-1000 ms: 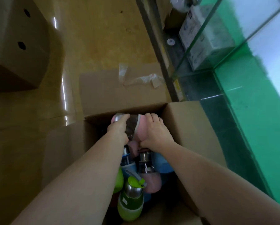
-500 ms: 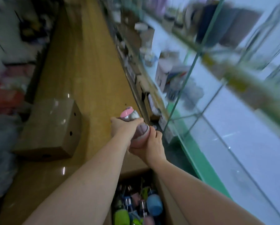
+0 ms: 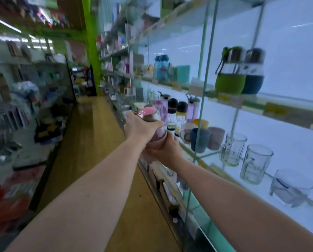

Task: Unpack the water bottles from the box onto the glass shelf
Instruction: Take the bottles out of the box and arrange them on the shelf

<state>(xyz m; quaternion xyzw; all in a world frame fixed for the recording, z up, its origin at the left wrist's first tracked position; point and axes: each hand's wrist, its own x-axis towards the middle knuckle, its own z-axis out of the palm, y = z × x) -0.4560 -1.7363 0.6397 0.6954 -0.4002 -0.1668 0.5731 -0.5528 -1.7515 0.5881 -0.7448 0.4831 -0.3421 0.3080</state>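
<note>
Fingers of both hands are wrapped around one pink water bottle (image 3: 154, 127), which is held upright in the aisle, out in front of the glass shelves and touching none of them. The bottle's steel neck, under its pink cap, is gripped from the left side by the left hand (image 3: 138, 127); its pink base is cupped and gripped from below by the right hand (image 3: 165, 149). Both bare forearms are stretched forward from the bottom of the view.

Right of the bottle and nearer than it, clear glass mugs (image 3: 245, 158) are seen standing on the lower glass shelf (image 3: 297, 211). Just beside the bottle on its right, coloured plastic cups (image 3: 202, 137) are lined on the same shelf, and just beyond it stand tall pink and purple bottles and two dark-capped ones (image 3: 176, 112). Above and right of the bottle, a green-sleeved bottle (image 3: 229, 73) and a blue-sleeved bottle (image 3: 252, 73) are set touching on the upper shelf (image 3: 279, 108). Left of the bottle, a wooden floor (image 3: 90, 142) is seen running away down the aisle.
</note>
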